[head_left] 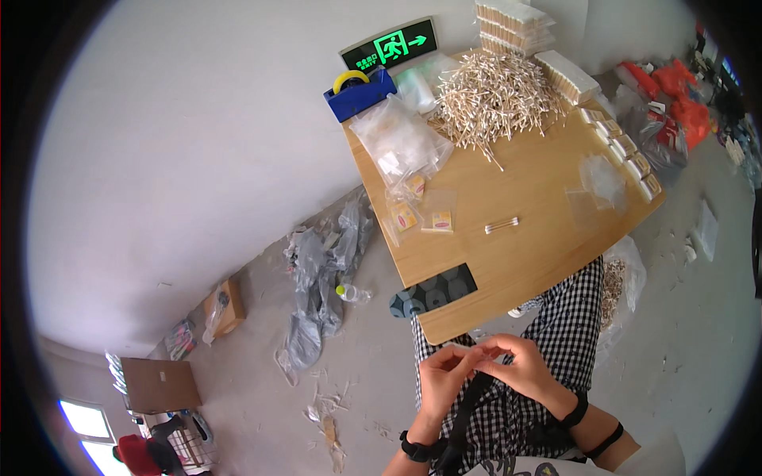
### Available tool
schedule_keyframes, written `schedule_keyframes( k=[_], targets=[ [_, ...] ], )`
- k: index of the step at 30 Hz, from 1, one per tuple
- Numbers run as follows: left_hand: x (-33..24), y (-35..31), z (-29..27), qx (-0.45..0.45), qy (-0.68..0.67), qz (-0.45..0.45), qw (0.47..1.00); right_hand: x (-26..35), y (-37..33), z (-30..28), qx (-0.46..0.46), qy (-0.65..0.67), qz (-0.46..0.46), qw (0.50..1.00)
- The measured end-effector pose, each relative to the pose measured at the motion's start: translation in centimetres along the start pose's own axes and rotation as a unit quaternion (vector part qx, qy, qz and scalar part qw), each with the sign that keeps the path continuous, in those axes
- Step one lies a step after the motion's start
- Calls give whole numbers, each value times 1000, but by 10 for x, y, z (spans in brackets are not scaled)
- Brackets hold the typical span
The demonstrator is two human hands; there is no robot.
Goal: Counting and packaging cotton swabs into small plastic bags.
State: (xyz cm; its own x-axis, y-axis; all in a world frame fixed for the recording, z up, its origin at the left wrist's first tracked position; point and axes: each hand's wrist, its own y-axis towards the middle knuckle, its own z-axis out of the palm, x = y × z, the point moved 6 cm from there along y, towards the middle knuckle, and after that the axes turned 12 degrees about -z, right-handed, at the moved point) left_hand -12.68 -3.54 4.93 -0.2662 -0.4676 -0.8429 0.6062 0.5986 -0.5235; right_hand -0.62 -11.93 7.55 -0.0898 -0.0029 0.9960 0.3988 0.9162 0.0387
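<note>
Above my lap, just off the table's near edge, my left hand point(444, 379) and my right hand point(517, 366) meet with fingers pinched together. Something small and pale seems to be between the fingertips, too hidden to name. Closest on the wooden table point(540, 246) lies a short row of cotton swabs point(502, 226). Farther back rises a large loose heap of cotton swabs point(500, 99). Small clear bags with yellow-and-white labels point(441, 221) rest at the table's left side, beside a pile of clear plastic bags point(401, 143).
A blue tape dispenser point(361, 97) and a lit green exit sign point(390, 47) stand at the back left. Packed swab bundles point(567, 77) and several small packs point(624, 146) line the right edge. A bottle point(354, 294) and grey plastic sheeting point(317, 278) lie on the floor.
</note>
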Motion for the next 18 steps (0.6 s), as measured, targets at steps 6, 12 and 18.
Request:
schedule_keyframes(
  k=[6,12,18],
  targets=[
    [1,12,2,-19,-37,18,999,-36,9,0,-62,216,100,969],
    [-8,22,11,-11,198,109,974,-63,17,-7,-132,151,104,974],
    [23,44,-3,47,24,-47,998,-32,37,-8,-74,-170,-17,983]
  ],
)
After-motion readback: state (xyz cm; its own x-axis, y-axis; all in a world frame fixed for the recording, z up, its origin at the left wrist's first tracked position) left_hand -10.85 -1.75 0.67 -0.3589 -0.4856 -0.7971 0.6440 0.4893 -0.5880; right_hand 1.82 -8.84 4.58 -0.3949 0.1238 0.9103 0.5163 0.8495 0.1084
